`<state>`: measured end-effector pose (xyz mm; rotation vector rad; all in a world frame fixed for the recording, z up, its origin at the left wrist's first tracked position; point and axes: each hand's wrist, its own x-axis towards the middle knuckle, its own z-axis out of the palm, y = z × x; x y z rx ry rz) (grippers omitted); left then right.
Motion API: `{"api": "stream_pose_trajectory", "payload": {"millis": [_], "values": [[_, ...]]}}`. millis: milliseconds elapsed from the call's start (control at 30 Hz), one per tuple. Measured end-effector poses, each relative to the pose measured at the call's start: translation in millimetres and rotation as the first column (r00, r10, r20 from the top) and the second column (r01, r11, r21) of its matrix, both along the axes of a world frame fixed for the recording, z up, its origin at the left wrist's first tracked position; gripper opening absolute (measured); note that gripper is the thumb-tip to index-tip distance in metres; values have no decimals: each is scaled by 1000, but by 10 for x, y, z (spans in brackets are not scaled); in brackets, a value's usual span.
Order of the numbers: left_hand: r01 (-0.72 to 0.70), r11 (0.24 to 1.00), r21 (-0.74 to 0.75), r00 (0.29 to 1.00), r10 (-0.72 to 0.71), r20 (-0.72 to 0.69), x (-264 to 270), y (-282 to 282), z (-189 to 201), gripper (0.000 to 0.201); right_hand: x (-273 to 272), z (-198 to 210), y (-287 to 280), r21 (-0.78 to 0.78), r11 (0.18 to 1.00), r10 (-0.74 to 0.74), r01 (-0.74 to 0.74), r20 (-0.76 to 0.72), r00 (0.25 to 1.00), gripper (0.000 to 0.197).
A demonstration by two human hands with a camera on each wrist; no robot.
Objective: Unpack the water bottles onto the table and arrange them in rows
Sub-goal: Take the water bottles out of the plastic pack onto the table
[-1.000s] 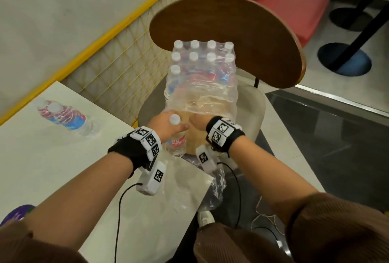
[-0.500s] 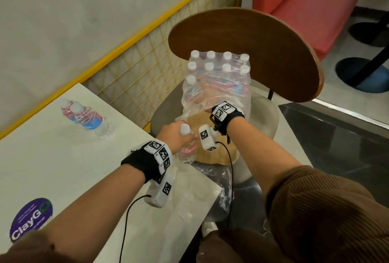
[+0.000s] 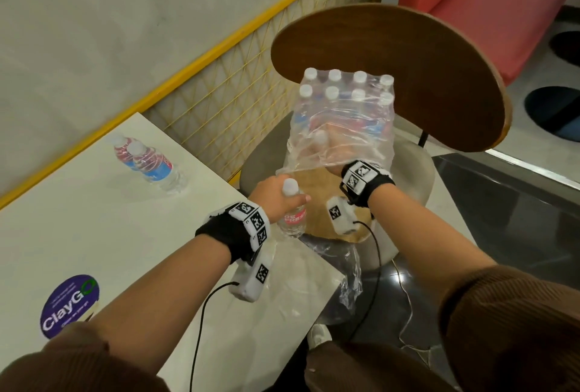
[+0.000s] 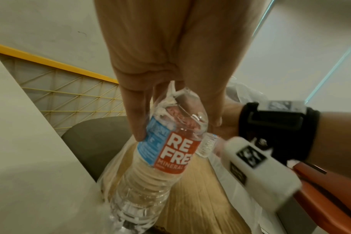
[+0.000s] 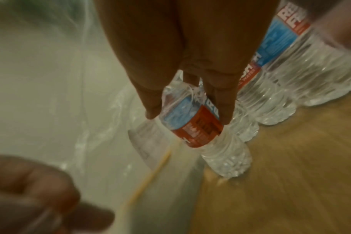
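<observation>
A shrink-wrapped pack of water bottles (image 3: 345,99) stands on a chair seat (image 3: 411,168). My left hand (image 3: 276,193) grips a clear bottle (image 3: 293,212) with a red and blue label just past the table corner; the left wrist view shows my fingers (image 4: 136,110) curled round that bottle (image 4: 166,147). My right hand (image 3: 332,156) is inside the torn wrap and grips a second bottle (image 3: 320,138) by its shoulder; in the right wrist view my fingers (image 5: 218,101) clasp this bottle (image 5: 198,128) just above the cardboard base. Two bottles (image 3: 150,162) stand on the white table (image 3: 78,228).
The chair's round wooden back (image 3: 408,71) rises behind the pack. A yellow mesh fence (image 3: 238,77) runs along the table's far side. Loose plastic wrap (image 3: 339,266) drapes over the table corner. A purple sticker (image 3: 70,305) lies near the table's front. Wrist cables hang below my arms.
My right hand has gone deeper into the wrap and taken hold of a bottle. The left hand still holds its bottle and has shifted little. The head view has swung, showing more of the table.
</observation>
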<state>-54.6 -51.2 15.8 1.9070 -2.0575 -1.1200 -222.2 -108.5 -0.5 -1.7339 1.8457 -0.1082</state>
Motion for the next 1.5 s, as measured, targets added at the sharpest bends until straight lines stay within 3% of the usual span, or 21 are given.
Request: {"api": "stream_pose_trajectory", "payload": {"millis": [167, 267, 400, 467, 600, 767, 1000, 1133, 1267, 1400, 1500], "values": [[-26, 996, 88, 998, 31, -57, 172, 24, 80, 42, -71, -144, 393, -10, 993, -113, 118, 203, 973, 38], [-54, 991, 122, 995, 64, -73, 361, 118, 200, 45, -110, -156, 576, -88, 993, -48, 75, 279, 959, 43], [-44, 992, 119, 999, 40, 34, 753, 265, 293, 67, -39, 35, 839, -132, 973, 225, -191, 330, 917, 29], [-79, 990, 113, 997, 76, 31, 964, 350, 363, 59, 128, 205, 1059, -53, 936, 347, -349, 325, 880, 29], [-94, 986, 136, 985, 72, 157, 1468, 596, 471, 49, 701, 371, 1508, 20, 793, 585, -609, 258, 769, 35], [-136, 955, 263, 942, 43, 332, 2125, 1095, 443, 48, 1684, 178, 2049, 114, 580, 747, -807, 322, 582, 43], [-211, 905, 370, 909, 43, 414, 2801, 1539, 467, 45, 2807, 93, 2487, 23, 516, 795, -856, 360, 489, 48], [-175, 868, 465, 903, -47, 428, 3010, 1618, 508, 51, 3170, 111, 2634, 10, 507, 801, -862, 364, 475, 53], [-140, 914, 380, 825, -104, 556, 3022, 1683, 525, 44, 3359, 137, 2759, -11, 469, 829, -883, 350, 436, 56], [-84, 938, 338, 783, -148, 605, 2897, 1596, 632, 52, 3341, 199, 2759, -33, 481, 830, -876, 341, 442, 61], [-24, 960, 278, 766, -162, 622, 2711, 1459, 799, 52, 3093, 228, 2676, 18, 543, 773, -840, 378, 508, 69]]}}
